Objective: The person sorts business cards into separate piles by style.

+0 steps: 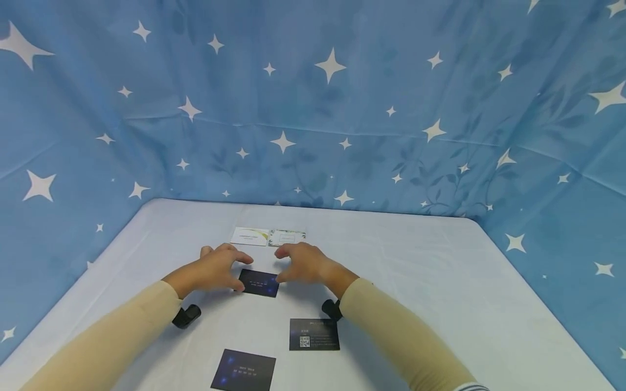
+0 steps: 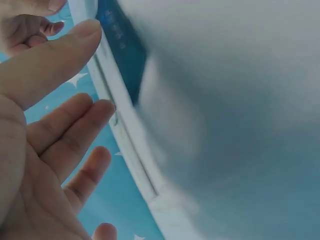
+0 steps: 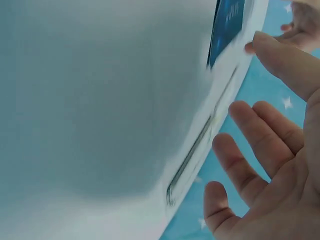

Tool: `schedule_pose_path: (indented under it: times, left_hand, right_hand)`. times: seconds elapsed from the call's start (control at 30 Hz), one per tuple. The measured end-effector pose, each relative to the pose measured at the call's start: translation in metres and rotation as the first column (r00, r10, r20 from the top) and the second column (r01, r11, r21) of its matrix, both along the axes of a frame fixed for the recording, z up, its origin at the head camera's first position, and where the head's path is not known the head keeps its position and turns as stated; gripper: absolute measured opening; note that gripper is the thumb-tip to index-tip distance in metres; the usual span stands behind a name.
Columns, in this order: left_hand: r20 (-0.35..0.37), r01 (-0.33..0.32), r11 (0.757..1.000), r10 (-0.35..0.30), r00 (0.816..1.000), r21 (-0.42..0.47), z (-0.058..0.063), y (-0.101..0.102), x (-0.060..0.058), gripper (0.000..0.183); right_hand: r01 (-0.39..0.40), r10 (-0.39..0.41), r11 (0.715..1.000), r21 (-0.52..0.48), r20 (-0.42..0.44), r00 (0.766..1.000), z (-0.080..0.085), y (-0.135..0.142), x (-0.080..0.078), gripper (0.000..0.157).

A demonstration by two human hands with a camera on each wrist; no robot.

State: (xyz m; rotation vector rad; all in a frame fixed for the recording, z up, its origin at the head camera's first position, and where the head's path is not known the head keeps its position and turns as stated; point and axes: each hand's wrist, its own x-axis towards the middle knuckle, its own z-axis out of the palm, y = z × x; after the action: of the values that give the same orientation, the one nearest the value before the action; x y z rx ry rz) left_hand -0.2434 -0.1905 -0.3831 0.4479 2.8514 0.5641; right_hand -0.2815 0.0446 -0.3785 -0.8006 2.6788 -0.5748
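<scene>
In the head view, a dark business card with small pale print and blue glints lies on the white table between my two hands. At its left edge is the thumb of my left hand, whose other fingers arch loosely beyond it. My right hand mirrors this, thumb tip right at the card's right edge. Both wrist views show relaxed, spread fingers with nothing gripped: the card is close to the left thumb, and the same card close to the right thumb.
Behind the hands, a white card with a yellow-green curve and a leaf-bordered white card lie side by side. Nearer me are a dark card with a QR code and another dark card. A blue star-patterned curtain hangs behind the table.
</scene>
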Motion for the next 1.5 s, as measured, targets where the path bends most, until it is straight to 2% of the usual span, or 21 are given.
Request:
schedule_pose_path:
  times: [0.2,0.3,0.37,0.57,0.8,1.0,1.2,1.5]
  left_hand:
    - [-0.023,0.011,1.000,-0.011,1.000,-0.002,-0.012,-0.003,0.008,0.063]
    - [-0.031,0.010,1.000,-0.010,0.999,-0.002,-0.013,-0.003,0.010,0.060]
    - [-0.035,0.003,1.000,-0.003,0.999,-0.005,-0.013,-0.002,0.010,0.057]
    - [-0.069,-0.007,1.000,0.006,0.998,-0.011,-0.013,-0.002,0.010,0.049]
    - [-0.112,0.018,0.999,-0.014,0.994,0.042,-0.013,0.000,0.011,0.047]
    - [-0.170,0.053,0.995,-0.037,0.985,0.088,-0.009,0.012,0.010,0.045]
    - [-0.190,0.074,0.992,-0.054,0.980,0.099,-0.005,0.043,-0.006,0.047]
    - [-0.158,0.077,0.994,-0.063,0.985,0.082,-0.001,0.097,-0.043,0.049]
  right_hand:
    - [-0.033,0.042,0.993,0.114,-0.076,0.996,-0.012,-0.013,0.017,0.070]
    - [-0.018,0.036,0.986,0.167,-0.106,0.994,-0.014,-0.016,0.023,0.073]
    - [-0.012,0.035,0.983,0.184,-0.123,0.992,-0.015,-0.017,0.025,0.070]
    - [-0.019,0.050,0.982,0.188,-0.158,0.986,-0.013,-0.016,0.027,0.058]
    - [-0.005,0.034,0.987,0.161,-0.175,0.984,-0.017,-0.007,0.025,0.059]
    - [0.009,0.010,0.994,0.109,-0.176,0.984,-0.009,0.016,0.021,0.056]
    - [0.066,-0.055,0.996,0.066,-0.162,0.985,-0.004,0.050,0.011,0.056]
    - [0.143,-0.136,0.989,0.030,-0.164,0.977,-0.002,0.097,-0.013,0.052]
